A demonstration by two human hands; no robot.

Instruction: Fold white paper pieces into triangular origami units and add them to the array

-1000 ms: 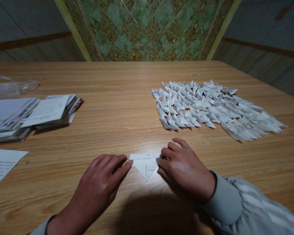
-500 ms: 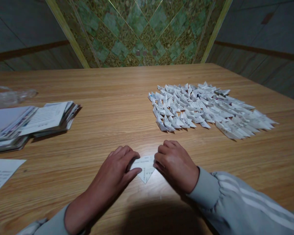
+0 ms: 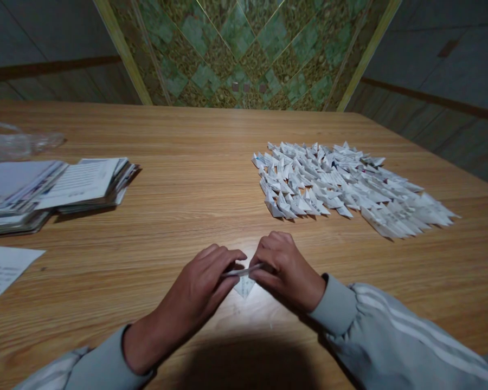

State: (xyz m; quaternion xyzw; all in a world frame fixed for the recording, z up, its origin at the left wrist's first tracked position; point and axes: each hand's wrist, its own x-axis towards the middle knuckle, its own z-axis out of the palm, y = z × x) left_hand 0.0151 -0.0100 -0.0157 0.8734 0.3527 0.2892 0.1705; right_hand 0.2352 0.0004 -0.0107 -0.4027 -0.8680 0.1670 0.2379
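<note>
A wood-grain table (image 3: 195, 173) stretches out beneath and beyond both hands, its far edge near a wall panel (image 3: 244, 38) of green and mottled brown diamonds with yellowish borders. Darker grey walls, each crossed by a brown band, flank the panel on either side. A dark shadow falls on the tabletop on the near side of the hands.

The folded paper (image 3: 245, 288) is between the left hand (image 3: 222, 273) and the right hand (image 3: 268, 268). The left thumb and fingers close in a narrow grip around its left end; the right hand pinches the opposite end, its fingers curled. The paper's upper edge shows as a thin pale strip, with a triangular point directed toward the person. Whether it touches the tabletop cannot be told.

Beyond the right hand and to its right, many white paper boats (image 3: 309, 181) stand packed in rows. Beyond the left hand, well to its left, are stacks of paper (image 3: 81, 183) and a clear plastic bag (image 3: 16, 143). A loose printed sheet (image 3: 8, 271) lies nearer, left of that hand.
</note>
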